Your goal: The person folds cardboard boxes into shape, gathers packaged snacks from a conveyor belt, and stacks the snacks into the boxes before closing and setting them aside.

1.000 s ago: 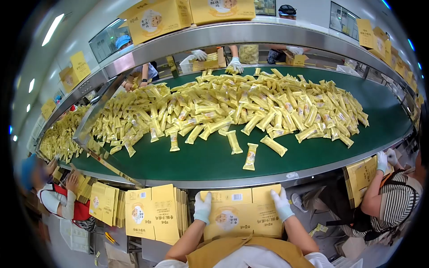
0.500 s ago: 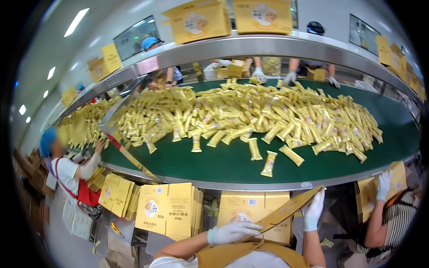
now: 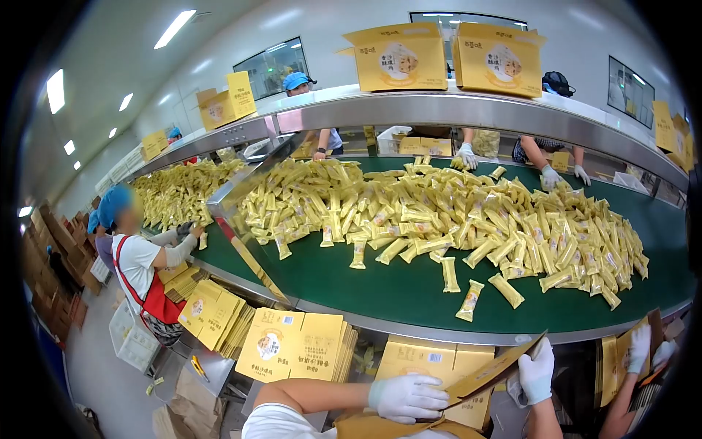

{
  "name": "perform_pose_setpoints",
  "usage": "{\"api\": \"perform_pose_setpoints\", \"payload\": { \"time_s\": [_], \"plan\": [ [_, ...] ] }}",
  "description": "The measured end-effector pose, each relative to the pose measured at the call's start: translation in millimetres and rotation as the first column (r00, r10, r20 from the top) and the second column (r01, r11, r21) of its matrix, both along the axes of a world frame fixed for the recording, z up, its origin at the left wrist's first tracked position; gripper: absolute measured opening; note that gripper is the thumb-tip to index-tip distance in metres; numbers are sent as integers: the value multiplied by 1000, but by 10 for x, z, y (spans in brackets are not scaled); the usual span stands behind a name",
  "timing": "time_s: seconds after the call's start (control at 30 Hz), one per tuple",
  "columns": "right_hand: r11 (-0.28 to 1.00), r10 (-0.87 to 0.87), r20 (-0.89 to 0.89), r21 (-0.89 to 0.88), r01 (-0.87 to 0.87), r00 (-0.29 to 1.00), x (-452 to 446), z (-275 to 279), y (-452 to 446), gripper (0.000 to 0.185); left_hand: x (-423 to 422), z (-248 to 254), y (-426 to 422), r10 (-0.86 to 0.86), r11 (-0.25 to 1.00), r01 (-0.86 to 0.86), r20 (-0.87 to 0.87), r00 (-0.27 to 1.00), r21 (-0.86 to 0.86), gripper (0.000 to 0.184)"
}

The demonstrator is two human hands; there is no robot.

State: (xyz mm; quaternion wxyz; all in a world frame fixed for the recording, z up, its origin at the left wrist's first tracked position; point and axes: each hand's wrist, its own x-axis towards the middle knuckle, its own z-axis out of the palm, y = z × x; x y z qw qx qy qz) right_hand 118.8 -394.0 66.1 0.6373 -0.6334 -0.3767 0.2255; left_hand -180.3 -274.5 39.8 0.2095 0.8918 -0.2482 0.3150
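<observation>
In white gloves, my two hands hold a flat, folded yellow cardboard carton [image 3: 497,372], tilted with its right end higher. My left hand [image 3: 409,397] is closed on the lower left end. My right hand [image 3: 538,369] grips the upper right end, its fingers curled round the edge. Just beneath lies a stack of flat yellow cartons [image 3: 413,357], partly covered by the held one. Beyond, many yellow wrapped snack bars [image 3: 439,212] are heaped on the green conveyor belt [image 3: 365,293]. One loose bar [image 3: 469,301] lies near the belt's front edge.
Another stack of flat cartons [image 3: 292,344] stands to the left, near a yellow utility knife [image 3: 199,368]. A co-worker in a red apron [image 3: 157,296] reaches over the belt at left. Another person's gloved hand [image 3: 640,345] holds cartons at right. Open cartons [image 3: 401,58] stand on the overhead shelf.
The camera view has shifted, so the belt and stacks appear lower and further right. My hands still hold the same carton at both ends. Across the belt, co-workers' hands have moved.
</observation>
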Motion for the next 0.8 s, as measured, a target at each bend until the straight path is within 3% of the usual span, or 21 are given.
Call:
{"api": "perform_pose_setpoints", "payload": {
  "time_s": [0.07,0.1,0.2,0.3,0.4,0.5,0.57,0.6,0.63,0.67,0.73,0.8],
  "plan": [
    [997,27,139,-73,-17,990,82,4,92,26,-9,34,24,3,1000,-3,6,1000,-26,37],
    [998,-26,94,-51,31,995,103,-121,187,18,-5,58,39,4,999,-4,10,1000,-38,35],
    [988,-113,77,-98,120,991,158,-383,300,18,20,-92,58,63,992,-67,-41,997,-107,31],
    [986,-142,58,-83,147,988,135,-453,277,18,35,28,67,73,985,-68,27,997,-156,23],
    [986,-64,8,-156,64,998,133,-379,152,21,201,121,124,-7,990,28,155,988,-136,15],
    [990,77,-11,-114,-78,997,200,-228,79,19,299,154,176,-165,986,164,-38,985,-31,23],
    [955,199,159,-253,-155,967,138,7,5,16,323,376,328,-42,994,68,-270,962,89,17],
    [902,291,274,-399,-167,917,98,169,-35,15,347,476,405,33,987,29,-372,927,159,14],
    [835,398,377,-526,-161,837,59,331,-75,16,382,484,495,122,981,-71,-287,950,181,21],
    [711,582,357,-660,-243,731,14,476,-94,25,403,467,599,212,966,-174,-200,957,193,30],
    [568,756,412,-799,-197,509,-169,405,4,33,415,376,709,296,945,-248,-234,926,211,29],
    [540,785,429,-828,-152,446,-405,461,160,39,483,152,746,339,924,-239,-349,874,300,30]
  ]
}}
